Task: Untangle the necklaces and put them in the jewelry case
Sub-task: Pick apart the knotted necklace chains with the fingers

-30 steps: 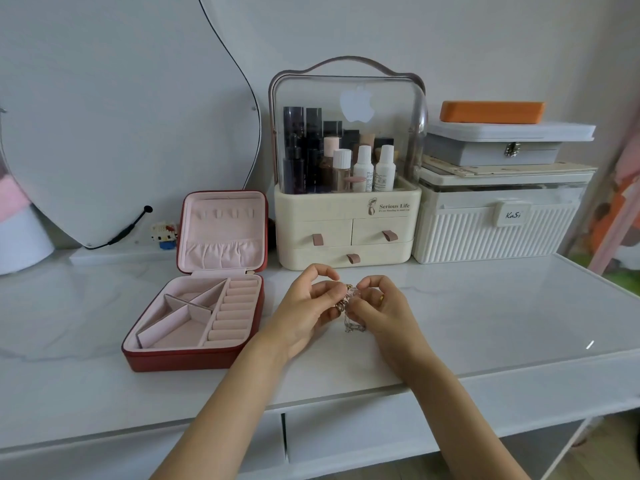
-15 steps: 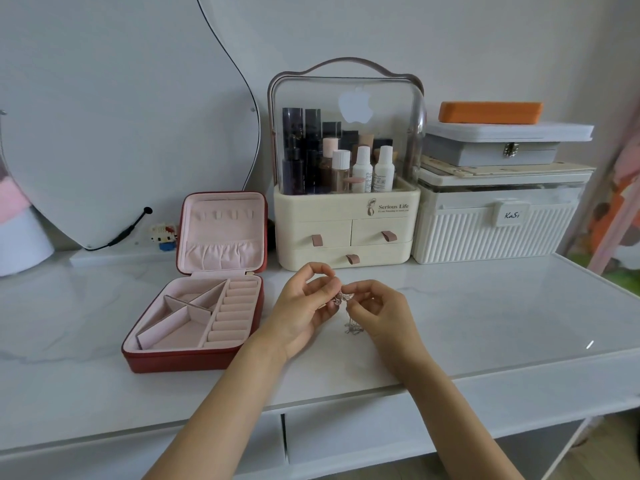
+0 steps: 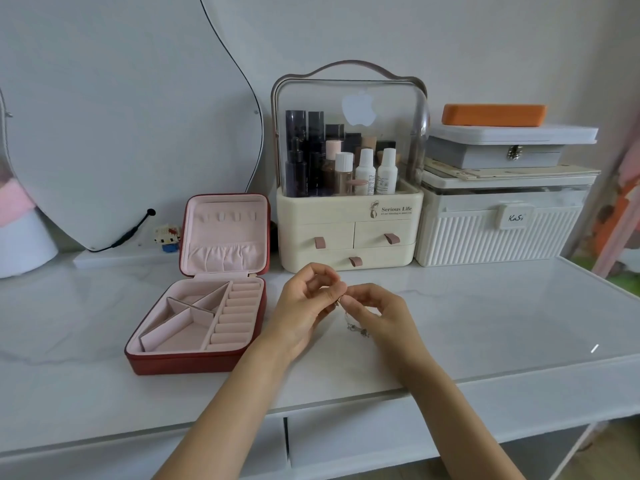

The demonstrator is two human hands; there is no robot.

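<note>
While the chains are still knotted: the task looks barely started, as I judge it.

Necklaces: a small tangle of fine chain, the necklaces (image 3: 355,325), hangs between the two hands just above the tabletop (image 3: 485,323), its lower clump dangling close to the surface; whether it touches I cannot tell.

Left hand: the left hand (image 3: 304,306) has its thumb and fingertips curled in, pinching the top of the tangle near a small gold-coloured piece.

Right hand: the right hand (image 3: 381,313) pinches the same spot from the 3 o'clock side, fingertips nearly touching the left's.

Jewelry case: the red jewelry case (image 3: 194,362) stands open at 9 o'clock from the hands, lid propped upright; its pink compartments and ring rolls show no jewelry.

Done: the case is open and ready, the chains are in hand.

Left: separating the strands, then laying each one in the case.

Changed: a second ago the tangle was bunched thick between the fingers; now it has been drawn out so that a thin strand runs down from the pinch to a smaller clump. Both hands have lifted slightly toward 12 o'clock and the pinch has narrowed to the fingertips.

Unchanged: the case, the cream cosmetics organizer (image 3: 349,233) at 12 o'clock and the white ribbed box (image 3: 498,237) at 2 o'clock sit as before.
</note>
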